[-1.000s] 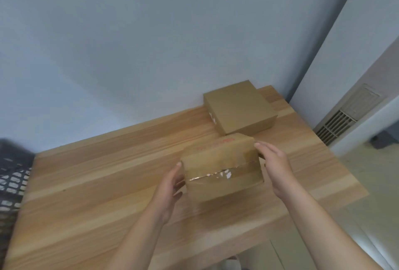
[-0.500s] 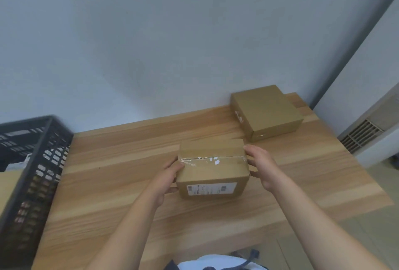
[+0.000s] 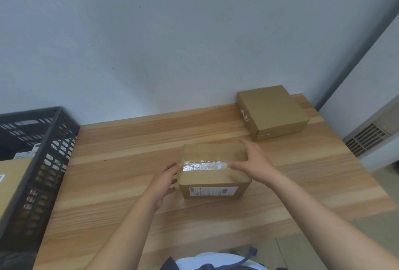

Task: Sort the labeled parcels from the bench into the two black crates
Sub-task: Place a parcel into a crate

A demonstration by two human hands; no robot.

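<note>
Cardboard parcel point(image 3: 213, 168) is down flat on the counter point(image 3: 118, 172), roughly centre, clear tape strip across the top. A second ago I had it tipped up with the tape side facing me. It's been rolled over since, so the white shipping label point(image 3: 213, 191) now sits on the near face, pointing at me. Print is too small to read from here.

Hands are apart, one on each side, neither clamped:
- left hand point(image 3: 165, 181): fingers laid against the left face of the parcel
- right hand point(image 3: 254, 161): spread flat over the top right corner, thumb along the tape

My view has also swung left, so the black crate point(image 3: 49, 140) is now in frame at the counter's left end. Looks like there's already a brown box point(image 3: 13, 183) inside it. I can't see the other crate.

My read: with the label exposed, this is the check-the-label step, and the crate pick follows from it. Parcel not lifted yet. If it goes left, it's a short carry over the crate rim.

A second parcel point(image 3: 272, 112) sits at the far right corner against the wall, untouched, so at least two are left to sort.
</note>
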